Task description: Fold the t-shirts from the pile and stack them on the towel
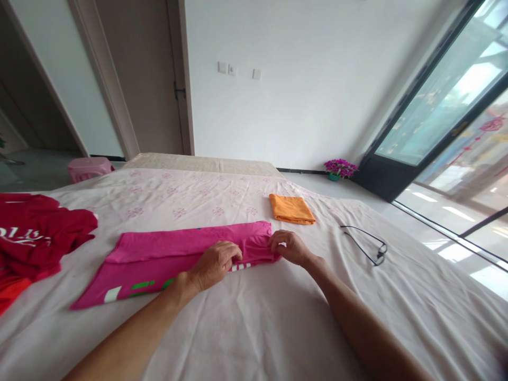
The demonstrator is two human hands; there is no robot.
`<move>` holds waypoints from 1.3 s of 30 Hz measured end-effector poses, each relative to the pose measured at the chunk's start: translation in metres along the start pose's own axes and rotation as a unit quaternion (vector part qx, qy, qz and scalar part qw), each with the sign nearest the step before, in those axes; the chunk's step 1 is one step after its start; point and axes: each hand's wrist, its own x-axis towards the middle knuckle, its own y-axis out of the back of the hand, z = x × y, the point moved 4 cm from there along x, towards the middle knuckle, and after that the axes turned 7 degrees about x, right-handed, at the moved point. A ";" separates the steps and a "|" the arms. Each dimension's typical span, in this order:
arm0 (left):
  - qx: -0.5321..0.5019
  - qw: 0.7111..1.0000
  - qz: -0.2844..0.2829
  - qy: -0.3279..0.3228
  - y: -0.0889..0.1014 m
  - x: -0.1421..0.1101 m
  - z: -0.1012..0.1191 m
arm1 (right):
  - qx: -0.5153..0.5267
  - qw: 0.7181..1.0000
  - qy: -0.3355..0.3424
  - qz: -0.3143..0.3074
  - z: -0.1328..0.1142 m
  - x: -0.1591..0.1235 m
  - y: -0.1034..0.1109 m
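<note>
A pink shirt with green and white print lies folded into a long strip across the bed, its left end flaring wider. My left hand rests on the strip right of its middle, fingers curled together on the fabric. At the right end, my right hand is closed in a pinch on the shirt's edge, where the cloth is wrinkled. Part of the print is hidden behind my left hand and wrist.
A folded orange cloth lies beyond my right hand, with eyeglasses to its right. Crumpled red clothing is at the left on the pale bed sheet. A pink stool and purple flowers stand beyond the bed.
</note>
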 end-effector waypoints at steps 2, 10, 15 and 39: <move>-0.022 1.000 0.001 0.008 -0.001 -0.001 0.003 | -0.039 0.995 -0.072 0.052 0.008 0.004 0.008; -0.014 0.999 -0.045 -0.001 -0.003 -0.004 0.016 | -0.188 0.926 -0.307 0.112 0.026 0.041 0.005; -0.010 0.993 -0.116 -0.031 -0.006 -0.007 0.018 | -0.235 0.921 -0.273 0.147 0.030 0.054 0.001; 0.350 0.829 -0.039 0.435 0.134 -0.151 -0.112 | -0.277 0.958 0.043 -0.065 -0.041 0.048 -0.090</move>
